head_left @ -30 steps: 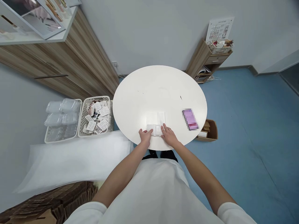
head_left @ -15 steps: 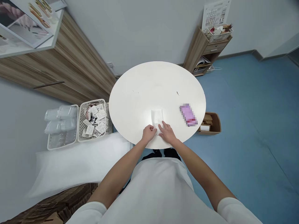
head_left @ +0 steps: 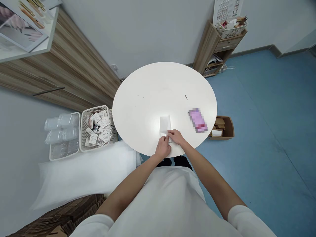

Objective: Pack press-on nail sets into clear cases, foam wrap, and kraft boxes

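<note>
A small white sheet (head_left: 165,123), of paper or thin foam, lies folded near the front edge of the round white table (head_left: 153,82). My right hand (head_left: 175,136) pinches its right side, thumb and fingertips together. My left hand (head_left: 163,147) has curled fingers on the lower part of the sheet, close beside the right fingertips. The two hands nearly touch. Both hands cover the lower end of the sheet, and whether anything lies inside the fold cannot be made out.
A blurred purple item (head_left: 198,120) lies at the table's right. On the left stand a basket of printed cards (head_left: 95,149) and a basket of clear plastic boxes (head_left: 64,157), near a white sheet stack (head_left: 93,171). A cardboard box (head_left: 228,131) sits right of the table.
My left hand has slid right and toward me along the sheet. My right fingers have drawn together into a pinch on its right side. The sheet looks narrower and smoother.
</note>
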Demonstrator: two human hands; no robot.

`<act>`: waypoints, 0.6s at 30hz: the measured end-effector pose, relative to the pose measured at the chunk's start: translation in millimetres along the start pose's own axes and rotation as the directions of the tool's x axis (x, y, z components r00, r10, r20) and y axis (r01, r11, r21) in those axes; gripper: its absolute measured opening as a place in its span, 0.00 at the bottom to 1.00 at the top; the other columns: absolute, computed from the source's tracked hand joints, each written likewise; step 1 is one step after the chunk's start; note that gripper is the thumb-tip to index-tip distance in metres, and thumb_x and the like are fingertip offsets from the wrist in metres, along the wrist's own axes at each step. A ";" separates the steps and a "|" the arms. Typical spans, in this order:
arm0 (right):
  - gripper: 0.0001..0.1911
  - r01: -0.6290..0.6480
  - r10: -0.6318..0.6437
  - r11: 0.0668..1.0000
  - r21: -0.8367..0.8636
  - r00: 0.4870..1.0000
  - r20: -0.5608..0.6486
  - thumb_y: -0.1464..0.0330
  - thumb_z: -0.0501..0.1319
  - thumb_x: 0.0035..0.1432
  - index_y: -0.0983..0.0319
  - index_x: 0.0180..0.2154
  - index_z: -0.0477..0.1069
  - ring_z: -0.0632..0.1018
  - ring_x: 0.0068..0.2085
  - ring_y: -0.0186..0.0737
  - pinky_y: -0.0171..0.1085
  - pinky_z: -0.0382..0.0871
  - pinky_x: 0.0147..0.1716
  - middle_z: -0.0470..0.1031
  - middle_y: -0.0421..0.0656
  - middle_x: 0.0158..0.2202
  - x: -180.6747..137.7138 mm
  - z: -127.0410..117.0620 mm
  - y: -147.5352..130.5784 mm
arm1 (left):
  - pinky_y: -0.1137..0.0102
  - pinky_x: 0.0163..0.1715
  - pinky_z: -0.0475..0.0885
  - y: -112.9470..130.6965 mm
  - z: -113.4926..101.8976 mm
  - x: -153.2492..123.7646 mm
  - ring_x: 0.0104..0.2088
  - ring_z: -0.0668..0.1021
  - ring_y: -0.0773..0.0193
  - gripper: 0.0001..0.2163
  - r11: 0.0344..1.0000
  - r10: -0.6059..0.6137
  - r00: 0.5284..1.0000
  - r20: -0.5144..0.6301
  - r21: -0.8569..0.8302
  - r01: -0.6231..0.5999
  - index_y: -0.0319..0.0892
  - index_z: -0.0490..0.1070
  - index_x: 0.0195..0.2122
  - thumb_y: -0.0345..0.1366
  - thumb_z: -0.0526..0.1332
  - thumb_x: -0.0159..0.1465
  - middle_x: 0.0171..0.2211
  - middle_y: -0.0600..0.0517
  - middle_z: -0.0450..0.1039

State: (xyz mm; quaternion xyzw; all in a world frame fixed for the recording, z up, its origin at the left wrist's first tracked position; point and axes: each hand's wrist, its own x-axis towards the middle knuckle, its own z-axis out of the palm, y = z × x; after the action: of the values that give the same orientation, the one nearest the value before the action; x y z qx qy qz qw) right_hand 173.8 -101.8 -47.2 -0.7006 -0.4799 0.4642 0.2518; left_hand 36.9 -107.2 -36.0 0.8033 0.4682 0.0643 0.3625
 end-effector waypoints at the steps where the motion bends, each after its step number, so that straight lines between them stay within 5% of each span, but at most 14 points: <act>1: 0.14 -0.020 0.019 1.000 -0.023 0.999 -0.039 0.64 0.51 0.54 0.58 0.41 0.68 0.70 0.32 0.35 0.34 0.64 0.31 0.67 0.41 0.33 1.8 1.6 -2.7 | 0.61 0.43 0.64 2.0 1.1 -1.1 0.43 0.67 0.54 0.24 1.000 0.004 1.000 0.008 0.026 -0.004 0.39 0.59 0.52 0.26 0.53 0.52 0.40 0.44 0.61; 6: 0.09 -0.126 0.105 0.985 -0.116 0.979 -0.173 0.63 0.49 0.55 0.58 0.37 0.62 0.68 0.26 0.35 0.34 0.60 0.23 0.66 0.37 0.25 7.5 11.1 -7.3 | 0.59 0.44 0.64 5.8 -2.3 -6.7 0.44 0.67 0.54 0.25 1.000 0.011 0.999 0.053 0.000 -0.011 0.42 0.58 0.53 0.28 0.55 0.52 0.42 0.44 0.62; 11: 0.12 -0.118 0.100 0.986 -0.113 0.982 -0.158 0.63 0.52 0.52 0.58 0.40 0.56 0.68 0.25 0.36 0.34 0.59 0.23 0.63 0.34 0.22 11.0 11.3 -2.4 | 0.58 0.53 0.55 -10.3 -25.9 -4.4 0.55 0.60 0.52 0.25 0.999 0.032 0.997 -0.067 0.008 -0.032 0.45 0.57 0.54 0.36 0.58 0.54 0.53 0.44 0.58; 14: 0.12 -0.111 0.090 0.985 -0.132 0.984 -0.156 0.63 0.50 0.53 0.58 0.41 0.56 0.69 0.25 0.37 0.35 0.61 0.24 0.63 0.34 0.23 11.1 11.0 -1.8 | 0.56 0.56 0.46 -20.6 -35.6 9.0 0.59 0.52 0.49 0.29 0.984 0.159 0.987 0.006 0.084 -0.159 0.44 0.57 0.54 0.37 0.63 0.50 0.59 0.44 0.51; 18: 0.17 -0.006 -0.006 0.982 -0.191 0.998 -0.064 0.67 0.47 0.54 0.61 0.47 0.54 0.71 0.31 0.38 0.38 0.65 0.30 0.68 0.40 0.31 1.7 2.0 -0.3 | 0.57 0.57 0.43 -27.6 -35.9 26.2 0.59 0.54 0.51 0.30 0.968 0.232 0.968 0.095 0.077 -0.239 0.45 0.58 0.53 0.35 0.64 0.48 0.58 0.44 0.53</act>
State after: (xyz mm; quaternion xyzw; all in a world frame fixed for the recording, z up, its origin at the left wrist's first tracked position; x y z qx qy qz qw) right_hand 172.0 -100.3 -48.5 -0.7360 -0.5139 0.3934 0.1986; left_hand 16.1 -59.3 -33.8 0.8704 0.3558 0.0519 0.3364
